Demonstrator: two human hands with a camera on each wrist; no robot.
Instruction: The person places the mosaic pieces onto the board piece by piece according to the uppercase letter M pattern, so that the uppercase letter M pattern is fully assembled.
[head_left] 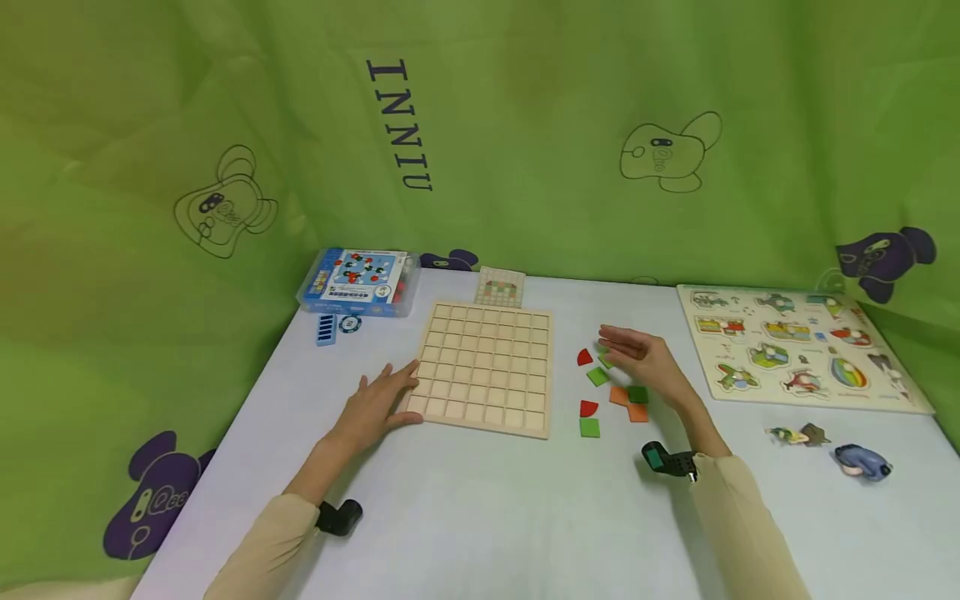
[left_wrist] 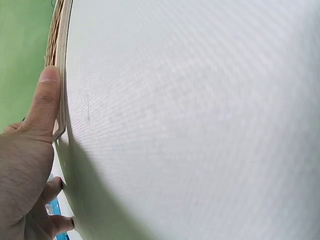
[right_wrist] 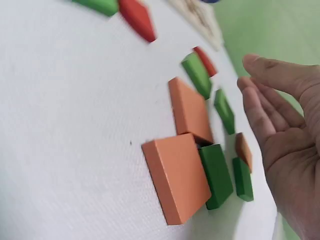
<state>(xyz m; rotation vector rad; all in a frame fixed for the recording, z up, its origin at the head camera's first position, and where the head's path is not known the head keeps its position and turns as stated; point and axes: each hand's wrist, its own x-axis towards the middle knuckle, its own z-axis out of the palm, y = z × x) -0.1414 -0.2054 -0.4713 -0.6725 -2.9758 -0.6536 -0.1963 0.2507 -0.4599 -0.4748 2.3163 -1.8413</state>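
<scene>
The right hand [head_left: 645,360], fingers straight and holding nothing, hovers just above the loose coloured tiles [head_left: 609,392], which lie on the table [head_left: 480,500] from about its 6 to its 9 o'clock, the orange pair [right_wrist: 182,155] nearest the palm. The left hand [head_left: 378,404] rests flat and relaxed against the near left corner of the wooden grid board [head_left: 486,367] (every cell bare), so the board sits at 9 o'clock from the tiles, and the right hand is plainly the nearer to them.
</scene>
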